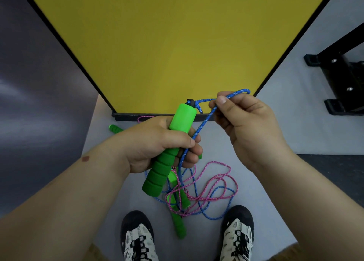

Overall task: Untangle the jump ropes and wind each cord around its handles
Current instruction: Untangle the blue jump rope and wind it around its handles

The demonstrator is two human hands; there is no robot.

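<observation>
My left hand (157, 142) is closed around a green foam handle (167, 152) held upright at chest height. The blue cord (204, 120) leaves the handle's black top cap, loops to the right and passes through my right hand (246, 122), which pinches it between thumb and fingers. From there the blue cord runs down past my left fingers to the floor. On the floor below lies a tangle of pink cord (212, 183) and blue cord around another green handle (178, 223). A third green handle (115, 128) lies further left, near the yellow panel.
A yellow panel with a black frame (157, 43) stands right ahead on the grey floor (275, 122). A black metal stand (338, 79) sits at the right. My two shoes (137, 239) are at the bottom, either side of the tangle.
</observation>
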